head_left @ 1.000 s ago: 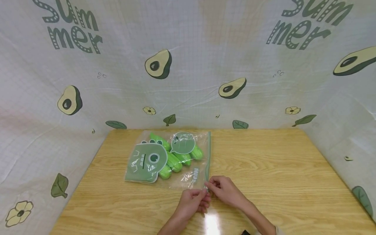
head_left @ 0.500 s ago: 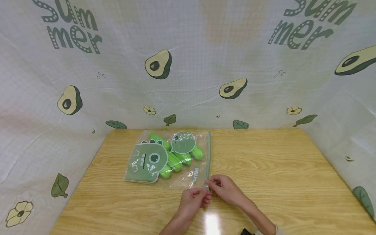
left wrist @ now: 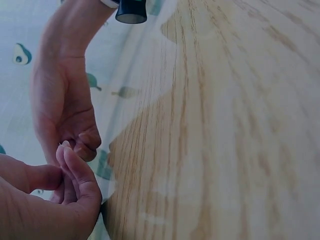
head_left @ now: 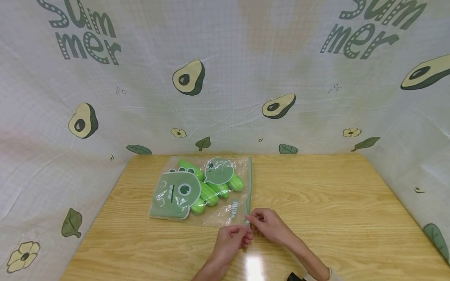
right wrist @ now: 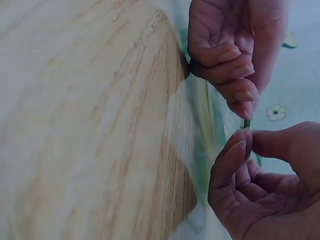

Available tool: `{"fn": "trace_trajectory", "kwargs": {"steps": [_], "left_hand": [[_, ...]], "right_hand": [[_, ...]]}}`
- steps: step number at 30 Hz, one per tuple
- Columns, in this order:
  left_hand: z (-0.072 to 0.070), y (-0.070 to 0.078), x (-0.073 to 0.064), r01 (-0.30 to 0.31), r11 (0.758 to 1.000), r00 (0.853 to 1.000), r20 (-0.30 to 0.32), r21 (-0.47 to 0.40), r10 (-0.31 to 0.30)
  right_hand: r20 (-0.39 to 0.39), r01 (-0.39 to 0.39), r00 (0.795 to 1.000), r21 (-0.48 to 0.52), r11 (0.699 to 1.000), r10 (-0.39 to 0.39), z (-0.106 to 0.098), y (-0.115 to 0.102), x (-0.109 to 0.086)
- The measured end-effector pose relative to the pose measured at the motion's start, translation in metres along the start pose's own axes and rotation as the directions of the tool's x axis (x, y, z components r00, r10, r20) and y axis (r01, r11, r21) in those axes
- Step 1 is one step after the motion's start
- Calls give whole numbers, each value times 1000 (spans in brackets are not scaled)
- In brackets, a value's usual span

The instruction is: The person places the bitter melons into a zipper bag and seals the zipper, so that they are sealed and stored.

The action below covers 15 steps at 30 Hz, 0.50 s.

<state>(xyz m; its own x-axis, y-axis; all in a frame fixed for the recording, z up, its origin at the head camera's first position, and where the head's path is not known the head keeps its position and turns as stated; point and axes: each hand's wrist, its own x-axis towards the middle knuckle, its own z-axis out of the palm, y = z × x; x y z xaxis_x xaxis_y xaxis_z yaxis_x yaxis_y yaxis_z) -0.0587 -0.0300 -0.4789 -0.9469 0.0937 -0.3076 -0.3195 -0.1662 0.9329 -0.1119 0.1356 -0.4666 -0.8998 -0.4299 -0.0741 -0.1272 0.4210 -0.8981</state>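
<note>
A clear zip bag (head_left: 216, 216) printed with a green monster face lies flat on the table, its green zip strip (head_left: 250, 179) along the right side. Inside are several green cucumbers (head_left: 208, 194), partly covered by the print. At the bag's near right corner my left hand (head_left: 230, 242) pinches the edge between thumb and fingers. Just beyond it, my right hand (head_left: 268, 226) pinches the zip strip. Both hands nearly touch in the right wrist view, where a bit of the green strip (right wrist: 247, 123) shows between the fingertips.
The wooden table (head_left: 316, 195) extends to both sides of the bag. A pale cloth (head_left: 225, 117) with avocado prints hangs behind it and at the sides. A dark object (head_left: 294, 277) sits by the right wrist.
Almost nothing differs. Both hands keep their pinch at the bag's corner, and the bag lies as before.
</note>
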Motion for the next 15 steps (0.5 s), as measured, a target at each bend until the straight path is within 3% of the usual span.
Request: {"fn": "trace_trajectory", "kwargs": {"steps": [15], "left_hand": [[0,-1,0,-5,1000,1000,1,-22,5]], "right_hand": [[-11,24,1000,9,1000,-24,-4,2,5]]}}
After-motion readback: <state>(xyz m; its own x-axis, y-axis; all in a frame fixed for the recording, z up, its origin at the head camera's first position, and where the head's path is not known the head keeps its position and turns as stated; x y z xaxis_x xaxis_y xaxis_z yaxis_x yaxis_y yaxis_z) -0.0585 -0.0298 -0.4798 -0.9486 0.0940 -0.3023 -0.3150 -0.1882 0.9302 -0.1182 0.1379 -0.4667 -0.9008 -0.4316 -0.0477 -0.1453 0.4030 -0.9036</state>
